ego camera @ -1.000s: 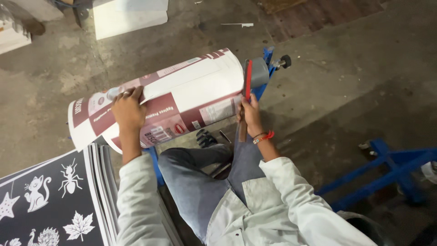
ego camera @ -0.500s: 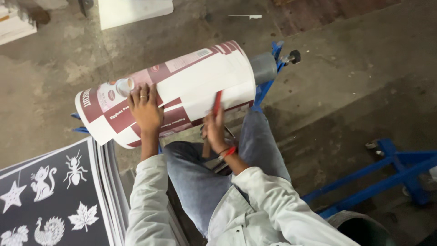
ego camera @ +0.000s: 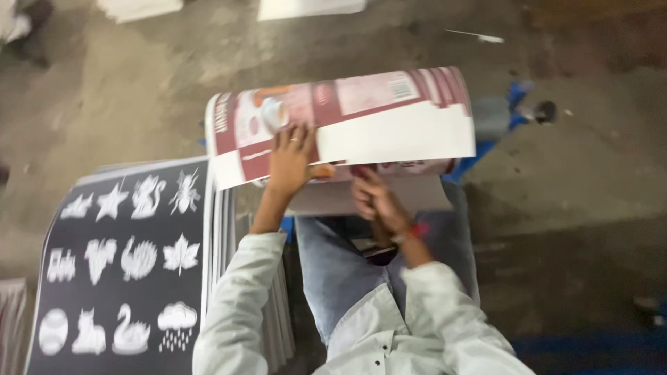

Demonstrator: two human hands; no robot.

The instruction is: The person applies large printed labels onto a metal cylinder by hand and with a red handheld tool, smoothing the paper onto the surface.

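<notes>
Seen from above, the person sits with knees in blue-grey jeans (ego camera: pixel 326 271) pointing up the frame, pale sleeves (ego camera: pixel 236 305) reaching forward to a large printed sheet (ego camera: pixel 361 121) curled into a loose roll across the lap. All places below are told from that sheet.

Just under its near edge, the right hand (ego camera: pixel 375 198), with a red band at the wrist, is tucked beneath the curl. Its fingers are bent around something red and thin, but blur and the overhanging sheet hide what it is, so I cannot tell the grip for sure. The hand seems placed there to prop the roll from below.

On the sheet's near left part, the left hand (ego camera: pixel 292 156) lies flat, a ring on one finger, its fingers spread narrow and pressing the surface rather than closing round it; this looks meant to stop the card from springing open.

The sheet itself is white on its near right half and maroon and pink along the far side and left end, with pale label panels and a round picture of a cup.

Left of the sheet and nearer the camera stands a stack of black boards (ego camera: pixel 125 264), the top one printed with white shapes: star, leaf, swan, cloud, ball.

Beyond the sheet's right end, a blue frame (ego camera: pixel 515 94) shows, then the grey concrete floor (ego camera: pixel 125 90), with white panels (ego camera: pixel 309 7) farthest off.
</notes>
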